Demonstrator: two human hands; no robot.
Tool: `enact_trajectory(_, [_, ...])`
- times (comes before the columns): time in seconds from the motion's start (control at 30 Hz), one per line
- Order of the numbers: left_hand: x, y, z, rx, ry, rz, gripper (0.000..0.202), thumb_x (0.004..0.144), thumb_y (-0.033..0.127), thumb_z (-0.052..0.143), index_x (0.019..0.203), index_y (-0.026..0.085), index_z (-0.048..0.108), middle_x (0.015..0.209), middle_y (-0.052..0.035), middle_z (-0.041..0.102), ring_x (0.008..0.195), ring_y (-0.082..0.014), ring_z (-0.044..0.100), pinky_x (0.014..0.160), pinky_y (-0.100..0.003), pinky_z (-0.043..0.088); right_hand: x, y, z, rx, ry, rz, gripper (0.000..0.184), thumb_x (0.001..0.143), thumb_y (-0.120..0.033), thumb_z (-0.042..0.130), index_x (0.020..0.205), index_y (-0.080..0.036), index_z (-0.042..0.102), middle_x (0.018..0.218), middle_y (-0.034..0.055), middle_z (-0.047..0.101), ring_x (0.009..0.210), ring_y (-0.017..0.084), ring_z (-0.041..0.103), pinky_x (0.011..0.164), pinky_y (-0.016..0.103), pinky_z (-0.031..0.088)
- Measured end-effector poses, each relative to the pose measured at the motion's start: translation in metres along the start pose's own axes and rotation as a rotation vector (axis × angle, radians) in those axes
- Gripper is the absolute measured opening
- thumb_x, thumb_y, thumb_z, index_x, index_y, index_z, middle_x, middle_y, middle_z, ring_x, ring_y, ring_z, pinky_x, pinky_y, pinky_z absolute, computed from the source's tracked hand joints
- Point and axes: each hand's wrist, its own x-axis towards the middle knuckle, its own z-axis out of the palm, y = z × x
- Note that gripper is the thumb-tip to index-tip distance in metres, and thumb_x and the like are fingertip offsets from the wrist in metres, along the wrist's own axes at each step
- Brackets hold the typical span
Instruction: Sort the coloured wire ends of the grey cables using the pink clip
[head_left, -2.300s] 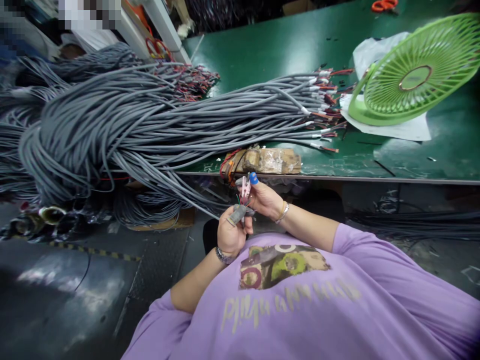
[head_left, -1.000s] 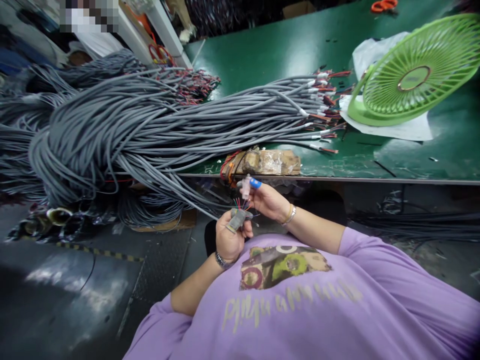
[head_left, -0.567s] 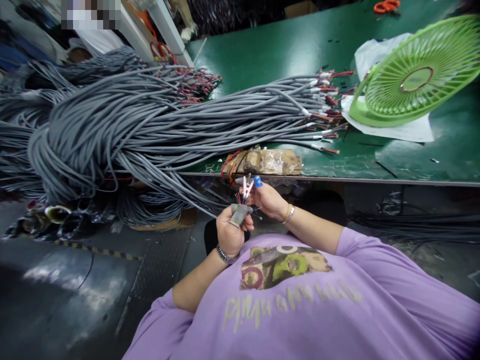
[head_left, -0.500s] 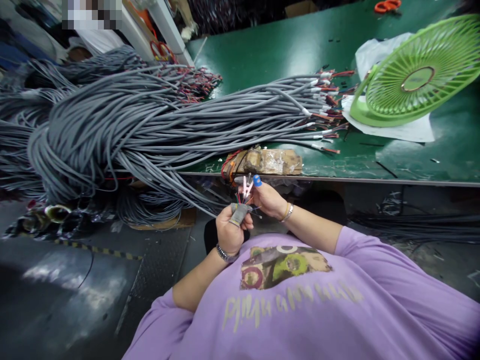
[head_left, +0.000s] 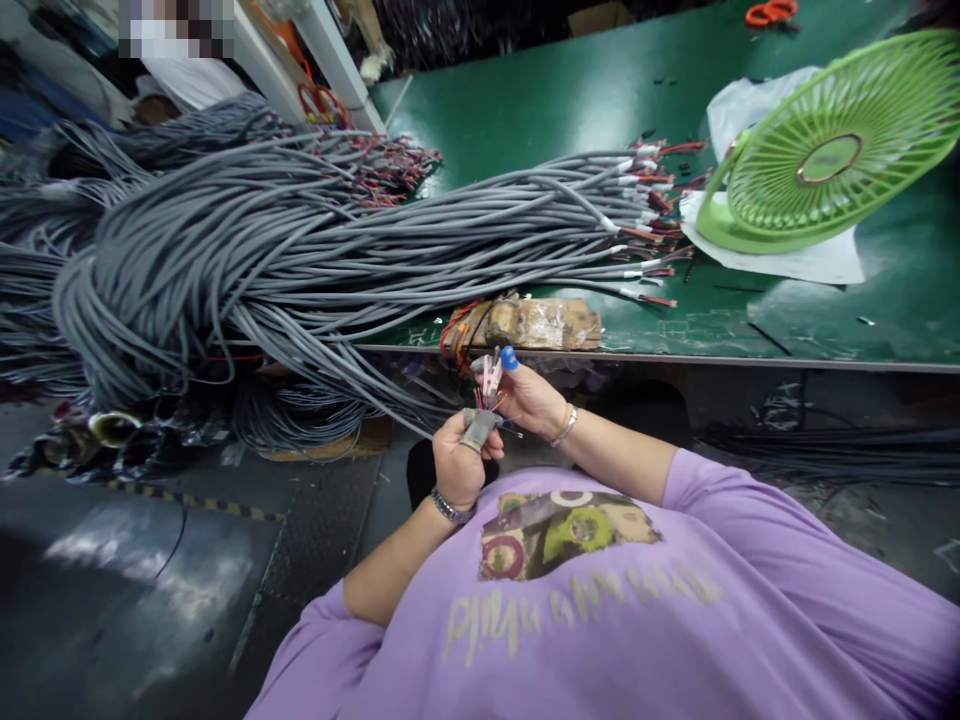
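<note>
My left hand point(head_left: 457, 460) is closed round the end of one grey cable point(head_left: 390, 408), a grey cot on its finger; thin coloured wires point(head_left: 480, 398) stick out above the fist. My right hand point(head_left: 529, 395), with a blue cot on one fingertip and a bracelet at the wrist, pinches a small pink-handled tool point(head_left: 490, 374) right at those wires. Both hands hover in front of my purple shirt, just below the table edge. The cable runs up left into a big bundle of grey cables point(head_left: 300, 240).
The green table point(head_left: 570, 90) carries the cable bundle with stripped red ends, a taped brown block point(head_left: 536, 322) at its front edge, a green fan point(head_left: 825, 150) on white paper, and orange scissors point(head_left: 769, 12) far back. More cables hang at the left. Another person sits at top left.
My right hand has shifted the pink tool slightly about the wire ends, lifting and lowering it; the left fist keeps its grip on the cable. The view wobbled a little.
</note>
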Motion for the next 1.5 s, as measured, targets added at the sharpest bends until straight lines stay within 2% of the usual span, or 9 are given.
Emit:
enact_trajectory(0.13, [-0.004, 0.002, -0.002, 0.009, -0.026, 0.049, 0.029, 0.079, 0.043, 0.067, 0.067, 0.017, 0.065, 0.051, 0.0018, 0.06, 0.038, -0.0087, 0.052, 0.038, -0.018, 0.04, -0.005, -0.003, -0.004, -0.021, -0.056, 0.066, 0.051, 0.081, -0.066, 0.058, 0.081, -0.016, 0.066, 0.071, 0.0024, 0.065, 0.059, 0.012, 0.055, 0.056, 0.023, 0.045])
enact_trajectory(0.23, [-0.007, 0.003, -0.005, 0.044, -0.025, 0.15, 0.025, 0.079, 0.04, 0.066, 0.069, 0.018, 0.068, 0.052, 0.0015, 0.061, 0.041, -0.0098, 0.054, 0.043, -0.02, 0.045, -0.009, -0.008, -0.006, -0.043, -0.072, 0.097, 0.046, 0.085, -0.063, 0.056, 0.086, -0.017, 0.066, 0.075, 0.0028, 0.065, 0.061, 0.012, 0.056, 0.057, 0.023, 0.045])
enact_trajectory(0.33, [-0.006, 0.004, -0.009, 0.115, 0.001, 0.282, 0.02, 0.079, 0.036, 0.066, 0.071, 0.018, 0.07, 0.055, 0.0003, 0.063, 0.049, -0.0111, 0.057, 0.052, -0.022, 0.048, -0.013, -0.011, -0.006, -0.091, -0.083, 0.056, 0.033, 0.083, -0.049, 0.065, 0.087, -0.016, 0.066, 0.074, 0.0016, 0.064, 0.061, 0.01, 0.053, 0.054, 0.02, 0.041])
enact_trajectory(0.43, [-0.003, 0.003, -0.013, 0.193, 0.004, 0.353, 0.018, 0.082, 0.031, 0.063, 0.072, 0.018, 0.071, 0.057, 0.0001, 0.064, 0.052, -0.0111, 0.058, 0.056, -0.022, 0.048, -0.016, -0.01, -0.007, -0.146, -0.101, -0.021, 0.027, 0.077, -0.039, 0.072, 0.081, -0.014, 0.064, 0.07, -0.0002, 0.06, 0.059, 0.008, 0.05, 0.053, 0.019, 0.04])
enact_trajectory(0.67, [0.006, 0.001, -0.013, 0.269, -0.051, 0.433, 0.02, 0.085, 0.028, 0.059, 0.072, 0.017, 0.068, 0.054, 0.0018, 0.062, 0.047, -0.0095, 0.057, 0.05, -0.02, 0.047, -0.017, -0.007, -0.008, -0.136, -0.125, -0.037, 0.032, 0.076, -0.044, 0.072, 0.081, -0.013, 0.065, 0.07, 0.0001, 0.058, 0.058, 0.007, 0.047, 0.051, 0.019, 0.038])
enact_trajectory(0.87, [0.007, -0.001, -0.015, 0.278, -0.048, 0.425, 0.018, 0.086, 0.028, 0.06, 0.076, 0.016, 0.068, 0.056, 0.0019, 0.063, 0.046, -0.009, 0.057, 0.048, -0.02, 0.048, -0.017, -0.008, -0.005, -0.107, -0.094, 0.01, 0.032, 0.079, -0.045, 0.071, 0.089, -0.014, 0.069, 0.069, -0.0001, 0.059, 0.056, 0.007, 0.047, 0.05, 0.019, 0.038])
enact_trajectory(1.1, [0.006, -0.002, -0.014, 0.26, -0.049, 0.364, 0.02, 0.087, 0.031, 0.06, 0.076, 0.016, 0.067, 0.055, 0.0024, 0.062, 0.045, -0.009, 0.056, 0.047, -0.02, 0.048, -0.014, -0.01, 0.003, -0.031, 0.0, 0.057, 0.037, 0.082, -0.049, 0.069, 0.087, -0.013, 0.07, 0.066, -0.0003, 0.059, 0.055, 0.007, 0.049, 0.047, 0.018, 0.036])
enact_trajectory(1.27, [0.004, -0.003, -0.014, 0.267, -0.08, 0.357, 0.019, 0.086, 0.029, 0.06, 0.074, 0.016, 0.066, 0.055, 0.0024, 0.062, 0.045, -0.0092, 0.057, 0.046, -0.02, 0.048, -0.01, -0.008, 0.002, -0.002, 0.0, 0.049, 0.035, 0.084, -0.048, 0.067, 0.087, -0.013, 0.069, 0.061, -0.0025, 0.056, 0.054, 0.006, 0.047, 0.05, 0.018, 0.04])
enact_trajectory(1.5, [0.003, -0.004, -0.013, 0.24, -0.081, 0.311, 0.019, 0.086, 0.031, 0.06, 0.075, 0.016, 0.065, 0.054, 0.0028, 0.061, 0.044, -0.0093, 0.056, 0.045, -0.02, 0.048, -0.01, -0.004, -0.002, -0.006, -0.028, 0.056, 0.038, 0.086, -0.053, 0.062, 0.087, -0.015, 0.068, 0.068, -0.0001, 0.06, 0.058, 0.008, 0.052, 0.052, 0.02, 0.042])
